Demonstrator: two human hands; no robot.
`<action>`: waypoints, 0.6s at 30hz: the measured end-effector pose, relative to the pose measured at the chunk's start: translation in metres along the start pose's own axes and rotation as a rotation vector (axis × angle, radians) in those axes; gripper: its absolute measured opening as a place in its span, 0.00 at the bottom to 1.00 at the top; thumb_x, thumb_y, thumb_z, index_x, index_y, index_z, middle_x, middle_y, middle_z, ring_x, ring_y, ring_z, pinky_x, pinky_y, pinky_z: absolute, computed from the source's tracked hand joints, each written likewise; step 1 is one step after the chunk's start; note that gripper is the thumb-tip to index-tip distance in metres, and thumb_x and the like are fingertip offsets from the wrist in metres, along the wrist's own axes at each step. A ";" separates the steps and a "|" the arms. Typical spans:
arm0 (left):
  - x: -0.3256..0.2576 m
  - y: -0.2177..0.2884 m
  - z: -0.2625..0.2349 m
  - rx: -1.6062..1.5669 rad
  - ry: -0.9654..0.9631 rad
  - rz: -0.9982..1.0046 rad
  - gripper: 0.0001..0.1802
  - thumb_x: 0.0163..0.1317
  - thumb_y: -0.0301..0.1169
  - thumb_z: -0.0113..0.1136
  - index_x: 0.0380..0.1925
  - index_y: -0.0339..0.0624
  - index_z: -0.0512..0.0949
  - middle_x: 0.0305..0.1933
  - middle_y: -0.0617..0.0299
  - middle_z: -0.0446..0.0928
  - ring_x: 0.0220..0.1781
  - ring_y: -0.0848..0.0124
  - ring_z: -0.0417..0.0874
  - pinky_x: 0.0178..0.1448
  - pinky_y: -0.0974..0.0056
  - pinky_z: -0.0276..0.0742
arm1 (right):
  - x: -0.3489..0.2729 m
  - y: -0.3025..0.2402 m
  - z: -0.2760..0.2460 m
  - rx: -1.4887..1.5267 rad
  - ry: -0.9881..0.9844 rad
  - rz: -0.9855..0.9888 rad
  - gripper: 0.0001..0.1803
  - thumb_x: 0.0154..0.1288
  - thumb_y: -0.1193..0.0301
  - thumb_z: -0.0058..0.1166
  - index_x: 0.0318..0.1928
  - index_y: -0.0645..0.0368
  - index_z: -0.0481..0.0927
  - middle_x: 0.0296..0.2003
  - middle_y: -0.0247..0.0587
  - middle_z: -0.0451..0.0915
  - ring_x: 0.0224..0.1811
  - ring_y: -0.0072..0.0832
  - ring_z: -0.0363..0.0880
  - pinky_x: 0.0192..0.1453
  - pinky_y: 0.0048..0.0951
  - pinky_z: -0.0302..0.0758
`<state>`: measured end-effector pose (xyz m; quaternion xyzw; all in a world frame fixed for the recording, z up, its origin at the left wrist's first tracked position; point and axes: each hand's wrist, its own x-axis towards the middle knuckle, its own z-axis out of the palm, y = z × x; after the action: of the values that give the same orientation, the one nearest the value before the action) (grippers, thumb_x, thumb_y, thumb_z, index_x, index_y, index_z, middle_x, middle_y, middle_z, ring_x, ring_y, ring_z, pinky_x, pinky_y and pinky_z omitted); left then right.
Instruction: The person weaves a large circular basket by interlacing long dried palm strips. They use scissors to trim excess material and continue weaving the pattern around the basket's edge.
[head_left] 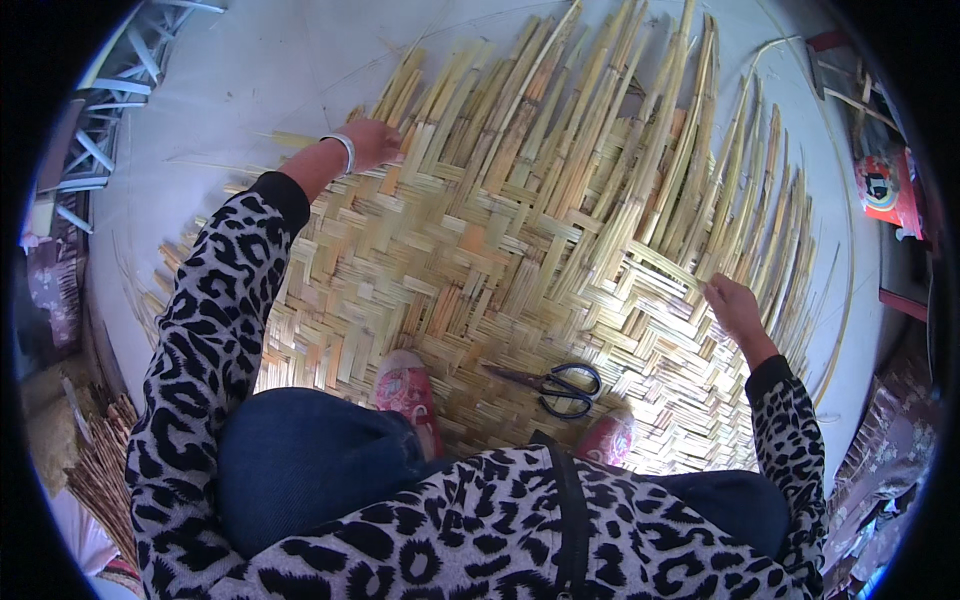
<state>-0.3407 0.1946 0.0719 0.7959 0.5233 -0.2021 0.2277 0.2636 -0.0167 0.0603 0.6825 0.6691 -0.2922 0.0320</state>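
Note:
A large woven mat (pixel 400 250) of flat, straw-coloured split reed strips lies on the floor under me. Long loose reed ends (pixel 545 120) fan out from its far edge. My left hand (pixel 372 143), with a white band at the wrist, is closed at the far left of the weave, its fingertips partly hidden against the strips. Farther right and nearer, my right hand (pixel 735 305) pinches the end of a pale crosswise reed strip (pixel 660 262). This strip passes over and under the long ends, showing in pieces toward my left hand.
Black-handled scissors (pixel 565 390) lie on the mat between my pink shoes (pixel 405 395). White metal legs (pixel 115 95) stand at the far left, and a bundle of thin brown stalks (pixel 105 460) at the near left. A red package (pixel 890 190) is at the right.

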 end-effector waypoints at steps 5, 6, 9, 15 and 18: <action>0.005 0.011 -0.003 0.134 -0.042 -0.036 0.17 0.62 0.46 0.59 0.37 0.42 0.80 0.37 0.49 0.81 0.44 0.47 0.81 0.50 0.48 0.74 | -0.001 -0.004 -0.004 -0.032 -0.041 0.004 0.21 0.68 0.52 0.51 0.32 0.60 0.74 0.23 0.52 0.75 0.29 0.51 0.76 0.35 0.45 0.71; 0.005 0.013 -0.003 0.168 -0.043 -0.060 0.17 0.62 0.45 0.59 0.38 0.42 0.80 0.39 0.50 0.82 0.45 0.48 0.81 0.51 0.48 0.75 | -0.001 -0.004 -0.005 -0.035 -0.035 -0.018 0.21 0.68 0.52 0.51 0.32 0.60 0.74 0.23 0.53 0.75 0.29 0.51 0.76 0.36 0.45 0.71; -0.010 0.025 0.004 0.325 0.165 0.004 0.18 0.61 0.45 0.61 0.43 0.44 0.80 0.44 0.51 0.81 0.49 0.51 0.80 0.54 0.51 0.75 | 0.001 -0.007 -0.006 -0.050 -0.053 -0.016 0.22 0.70 0.51 0.48 0.35 0.60 0.75 0.27 0.55 0.78 0.33 0.53 0.78 0.39 0.47 0.73; -0.036 0.117 0.046 0.349 0.483 0.353 0.37 0.55 0.52 0.65 0.63 0.55 0.67 0.58 0.54 0.71 0.59 0.54 0.74 0.55 0.51 0.75 | 0.007 -0.029 -0.001 0.064 -0.061 -0.084 0.24 0.74 0.50 0.43 0.44 0.60 0.77 0.33 0.54 0.81 0.39 0.52 0.80 0.47 0.47 0.75; -0.029 0.156 0.042 0.457 0.291 0.302 0.44 0.54 0.55 0.65 0.69 0.60 0.60 0.62 0.54 0.66 0.60 0.54 0.72 0.55 0.50 0.75 | 0.012 -0.042 0.001 0.005 -0.082 -0.046 0.23 0.74 0.50 0.42 0.47 0.58 0.77 0.31 0.53 0.82 0.37 0.51 0.81 0.46 0.48 0.75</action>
<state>-0.2110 0.0946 0.0776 0.9158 0.3673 -0.1623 -0.0071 0.2237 -0.0020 0.0686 0.6545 0.6819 -0.3225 0.0511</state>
